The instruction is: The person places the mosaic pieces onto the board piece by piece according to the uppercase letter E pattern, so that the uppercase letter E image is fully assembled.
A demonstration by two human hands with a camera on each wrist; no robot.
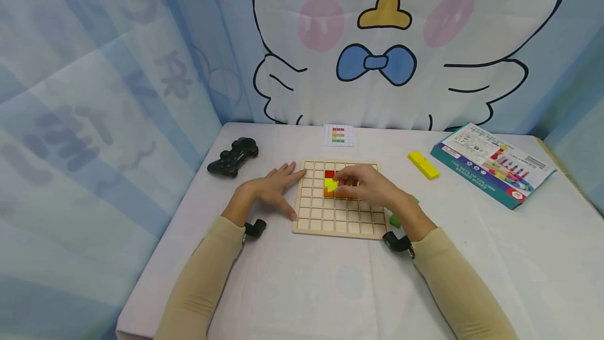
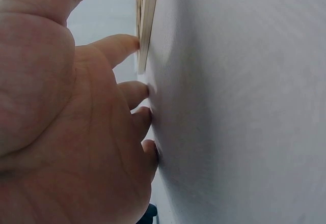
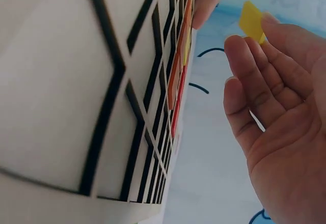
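Observation:
A wooden grid board (image 1: 313,215) lies on the white table with red tiles (image 1: 329,174), a yellow tile (image 3: 187,48) and orange tiles (image 1: 329,193) in its cells. Between thumb and fingertips, my right hand (image 1: 370,185) pinches a yellow square tile (image 3: 251,21), held just above the coloured rows. That hand hides part of the rows in the head view. With fingers spread, my left hand (image 1: 272,189) rests at the board's left side; its thumb and index finger touch the edge, and the other fingertips meet the tablecloth in the left wrist view.
Green pieces (image 1: 394,221) lie by the board's right edge, partly behind my right wrist. Farther right are a yellow block (image 1: 423,165) and a printed box (image 1: 493,167). A pattern card (image 1: 337,135) lies behind the board, a black game controller (image 1: 236,157) at the left.

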